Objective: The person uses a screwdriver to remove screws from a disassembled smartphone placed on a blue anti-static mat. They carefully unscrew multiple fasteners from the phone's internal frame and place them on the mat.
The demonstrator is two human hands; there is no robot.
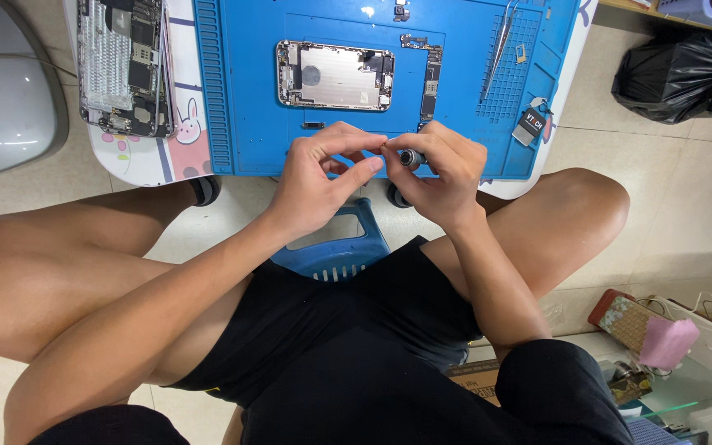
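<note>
1. Holding a small dark cylindrical tool with a silvery metal end (408, 157) in my right hand (447, 173), I keep my fingers wrapped round it just above the near edge of the blue silicone repair mat (241, 99).
2. My left hand (319, 181) pinches at the tip of that tool with thumb and forefinger; what sits between them is too small to tell.
3. Both hands meet, touching, over my lap and the blue plastic stool (335, 251).
4. On the mat, beyond my hands, lies an opened silver phone shell (335, 76), with a narrow dark circuit board (430, 78) just beside it on the right.
5. Metal tweezers (500, 41) lie further right on the mat.
6. A second dismantled phone with exposed boards (121, 66) rests on the white table (138, 161), left of the mat.
</note>
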